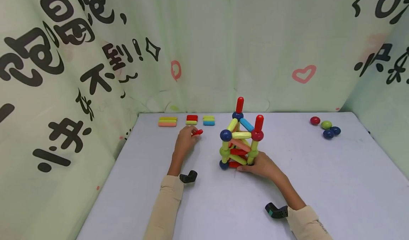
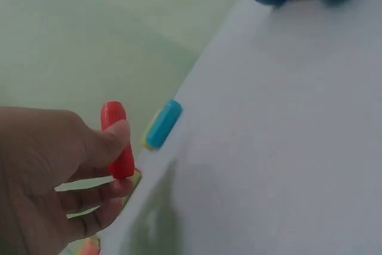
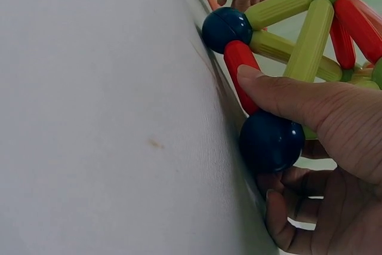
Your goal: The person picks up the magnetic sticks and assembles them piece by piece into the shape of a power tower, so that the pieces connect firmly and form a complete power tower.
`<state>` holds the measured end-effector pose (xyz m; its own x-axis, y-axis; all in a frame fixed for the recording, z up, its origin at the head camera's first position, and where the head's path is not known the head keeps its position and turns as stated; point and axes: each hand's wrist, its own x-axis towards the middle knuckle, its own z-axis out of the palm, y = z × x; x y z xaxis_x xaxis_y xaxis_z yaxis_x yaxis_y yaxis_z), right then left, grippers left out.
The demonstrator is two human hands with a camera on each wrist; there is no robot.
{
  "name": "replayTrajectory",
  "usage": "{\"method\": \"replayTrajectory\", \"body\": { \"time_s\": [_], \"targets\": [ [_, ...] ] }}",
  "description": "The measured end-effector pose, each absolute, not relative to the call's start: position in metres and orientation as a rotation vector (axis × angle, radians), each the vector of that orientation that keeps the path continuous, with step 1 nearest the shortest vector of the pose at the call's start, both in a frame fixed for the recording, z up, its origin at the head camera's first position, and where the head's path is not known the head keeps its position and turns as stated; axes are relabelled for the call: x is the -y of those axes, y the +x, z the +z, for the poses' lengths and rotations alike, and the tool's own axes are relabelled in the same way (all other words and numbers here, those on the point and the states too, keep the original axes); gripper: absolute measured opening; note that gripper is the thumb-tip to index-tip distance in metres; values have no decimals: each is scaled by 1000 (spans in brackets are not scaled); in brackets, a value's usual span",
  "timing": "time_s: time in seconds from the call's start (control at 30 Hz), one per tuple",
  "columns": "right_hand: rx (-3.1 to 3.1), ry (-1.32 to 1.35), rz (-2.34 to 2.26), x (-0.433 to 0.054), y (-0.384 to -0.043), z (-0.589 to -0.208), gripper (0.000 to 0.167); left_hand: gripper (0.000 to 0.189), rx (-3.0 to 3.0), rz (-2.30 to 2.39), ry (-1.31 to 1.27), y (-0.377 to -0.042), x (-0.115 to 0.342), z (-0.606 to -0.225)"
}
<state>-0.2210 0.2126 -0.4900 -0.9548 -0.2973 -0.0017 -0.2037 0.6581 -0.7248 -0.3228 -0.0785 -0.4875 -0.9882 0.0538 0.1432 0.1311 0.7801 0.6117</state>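
Between thumb and fingers, my left hand (image 1: 185, 140) pinches a red rod (image 2: 117, 141), held over the table near the small rod piles. A frame of coloured rods and balls (image 1: 241, 135) stands upright in the middle, with two red rods sticking up from its top. Low on the frame's right side, my right hand (image 1: 260, 165) holds a bottom corner. In the right wrist view its thumb lies along a red bottom rod (image 3: 242, 70), and its fingers curl around the dark blue corner ball (image 3: 271, 141); part of the fingers is hidden behind the ball.
Along the back edge lie small piles of rods: yellow and orange (image 1: 167, 122), red and yellow (image 1: 191, 119), yellow and blue (image 1: 209, 121). At the back right sit a red ball (image 1: 315, 120), a green ball (image 1: 326, 125) and two blue balls (image 1: 328, 134). A curtain hangs behind the table.
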Motion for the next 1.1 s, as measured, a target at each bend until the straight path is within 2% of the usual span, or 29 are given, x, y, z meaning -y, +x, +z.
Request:
{"method": "replayTrajectory", "body": {
  "time_s": [0.13,0.3,0.53,0.77,0.97,1.1],
  "targets": [
    [-2746,-388,-1176,-212,-221,-491,74,30,2664,-1380,-263,-307,76,-473],
    [-2730,-396,-1196,-213,-220,-493,74,34,2375,-1779,-450,-278,66,-430],
    [-2736,-431,-1218,-213,-221,-492,74,32,2181,-1827,-647,-243,43,-382],
    [-2732,-454,-1223,-211,-221,-492,74,28,2214,-1694,-819,-236,30,-377],
    [-2603,-545,-1203,-222,-226,-486,75,29,2184,-1700,-829,-235,28,-379],
    [-2514,-519,-1106,-250,-235,-477,64,29,2184,-1691,-820,-233,25,-379]
  ]
}}
